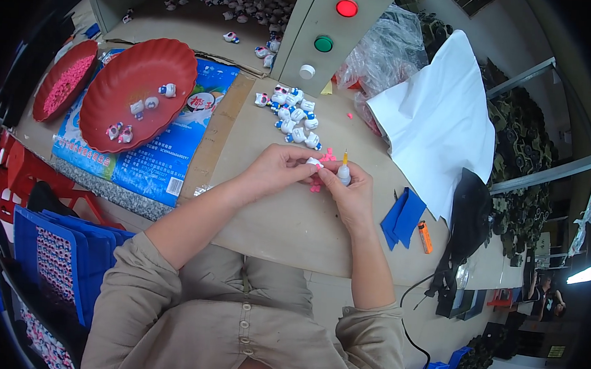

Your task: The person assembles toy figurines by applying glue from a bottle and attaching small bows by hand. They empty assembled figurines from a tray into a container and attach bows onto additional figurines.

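Between the fingertips of my left hand (273,168) is a small white figurine (314,162) with a pink part on it. My right hand (355,196) grips a small white squeeze bottle (343,176), its thin yellow needle tip pointing up. Both hands are close together over the table, and the right fingertips reach the figurine or nearly so; which, I cannot tell. Small pink pieces (329,155) lie around and just beyond my fingers. Farther off sits a cluster of white and blue figurines (289,112).
At left, a red scalloped plate (96,121) holding several figurines rests on blue printed cardboard (155,159), beside a dish of pink pieces (64,88). A grey machine (309,23) stands behind. Rightward are a white sheet (441,119), blue cloth pieces (403,218) and an orange tube (425,237).
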A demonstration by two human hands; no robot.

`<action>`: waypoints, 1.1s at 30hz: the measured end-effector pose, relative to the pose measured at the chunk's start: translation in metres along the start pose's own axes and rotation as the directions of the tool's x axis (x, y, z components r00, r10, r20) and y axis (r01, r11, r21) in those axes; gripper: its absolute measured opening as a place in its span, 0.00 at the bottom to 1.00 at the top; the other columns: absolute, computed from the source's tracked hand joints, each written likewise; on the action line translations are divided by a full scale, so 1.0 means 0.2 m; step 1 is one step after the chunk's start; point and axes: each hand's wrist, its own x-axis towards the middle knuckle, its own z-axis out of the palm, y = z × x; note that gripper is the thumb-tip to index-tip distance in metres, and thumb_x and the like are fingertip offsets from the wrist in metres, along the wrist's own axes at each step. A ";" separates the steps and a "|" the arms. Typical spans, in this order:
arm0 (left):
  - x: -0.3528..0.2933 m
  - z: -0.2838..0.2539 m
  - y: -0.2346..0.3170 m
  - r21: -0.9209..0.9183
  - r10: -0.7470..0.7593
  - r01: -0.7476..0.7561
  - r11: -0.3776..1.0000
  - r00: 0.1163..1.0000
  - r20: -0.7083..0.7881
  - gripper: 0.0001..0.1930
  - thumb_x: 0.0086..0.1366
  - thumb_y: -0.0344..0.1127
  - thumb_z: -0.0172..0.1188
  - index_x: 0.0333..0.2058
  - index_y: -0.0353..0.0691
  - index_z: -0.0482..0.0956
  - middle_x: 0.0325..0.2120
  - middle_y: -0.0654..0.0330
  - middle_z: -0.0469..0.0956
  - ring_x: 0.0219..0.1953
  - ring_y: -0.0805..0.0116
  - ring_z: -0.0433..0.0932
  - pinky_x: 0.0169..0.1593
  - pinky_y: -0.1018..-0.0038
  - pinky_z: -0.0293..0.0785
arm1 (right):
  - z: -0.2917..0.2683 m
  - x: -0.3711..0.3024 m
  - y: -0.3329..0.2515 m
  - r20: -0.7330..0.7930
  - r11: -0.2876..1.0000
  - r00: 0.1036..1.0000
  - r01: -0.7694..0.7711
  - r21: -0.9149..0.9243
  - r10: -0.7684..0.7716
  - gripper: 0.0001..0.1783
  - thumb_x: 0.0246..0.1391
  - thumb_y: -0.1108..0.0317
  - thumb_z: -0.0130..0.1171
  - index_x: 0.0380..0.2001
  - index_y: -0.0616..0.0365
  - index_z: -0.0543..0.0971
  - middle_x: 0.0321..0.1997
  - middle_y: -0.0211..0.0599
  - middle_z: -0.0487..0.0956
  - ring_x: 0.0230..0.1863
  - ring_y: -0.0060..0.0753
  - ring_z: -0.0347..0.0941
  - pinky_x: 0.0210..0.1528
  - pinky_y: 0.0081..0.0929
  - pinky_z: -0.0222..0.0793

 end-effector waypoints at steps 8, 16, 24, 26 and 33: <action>0.00 0.00 0.00 -0.024 -0.003 0.002 1.000 1.000 -0.030 0.15 0.57 0.28 0.52 0.44 0.33 0.71 0.34 0.57 0.75 0.32 0.77 0.74 0.39 0.81 0.71 | 0.01 0.00 0.00 0.007 1.000 1.000 -0.009 -0.011 0.009 0.08 0.44 0.74 0.58 0.30 0.66 0.76 0.26 0.32 0.75 0.26 0.17 0.70 0.27 0.15 0.66; 0.00 0.01 -0.01 -0.049 0.000 -0.002 0.999 0.999 -0.051 0.14 0.57 0.27 0.51 0.43 0.30 0.71 0.35 0.56 0.75 0.33 0.76 0.74 0.39 0.80 0.72 | 0.02 0.00 0.02 -0.030 0.996 1.000 -0.012 -0.092 0.009 0.07 0.44 0.74 0.59 0.28 0.65 0.76 0.24 0.30 0.75 0.24 0.16 0.69 0.26 0.14 0.65; 0.00 -0.02 0.02 -0.177 -0.043 0.023 0.984 0.993 -0.114 0.11 0.57 0.29 0.52 0.38 0.33 0.71 0.27 0.61 0.74 0.26 0.75 0.73 0.33 0.80 0.72 | -0.01 0.01 -0.02 -0.028 0.998 0.999 -0.027 0.049 0.029 0.09 0.45 0.71 0.56 0.31 0.62 0.72 0.26 0.29 0.73 0.25 0.16 0.67 0.26 0.13 0.63; 0.02 -0.06 0.03 -0.304 -0.051 -0.007 0.953 0.982 -0.183 0.10 0.57 0.31 0.52 0.37 0.35 0.70 0.26 0.63 0.73 0.25 0.76 0.72 0.31 0.79 0.72 | -0.06 0.03 -0.02 -0.010 0.961 0.995 -0.093 0.262 0.099 0.10 0.51 0.67 0.49 0.36 0.60 0.66 0.27 0.31 0.72 0.24 0.20 0.68 0.26 0.14 0.64; 0.05 -0.06 0.05 0.944 0.444 0.044 0.328 0.875 -0.195 0.16 0.50 0.38 0.59 0.39 0.41 0.71 0.30 0.61 0.70 0.27 0.65 0.71 0.30 0.70 0.68 | -0.08 0.01 -0.10 -0.036 0.933 0.996 -0.062 0.353 0.080 0.15 0.53 0.64 0.47 0.41 0.62 0.66 0.30 0.36 0.72 0.26 0.23 0.70 0.24 0.16 0.64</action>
